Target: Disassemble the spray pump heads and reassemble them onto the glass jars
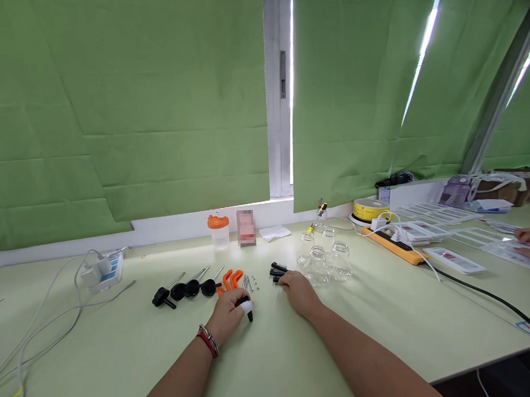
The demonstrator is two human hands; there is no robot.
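Table point(275, 360) in pale green, with a person at work over it in front of me. The left hand point(228, 317) is curled closed around a black piece point(250, 316), whose end pokes out below. The right hand point(301, 293), partly bent, touches black bristled pieces point(278, 267) near the table's middle; I cannot tell whether it grips one. Left of these lie thin metal pins point(246, 282), orange angled pieces point(236, 279) and black round parts point(192, 288) with metal rods. Clear jars point(318, 269) stand to their right.
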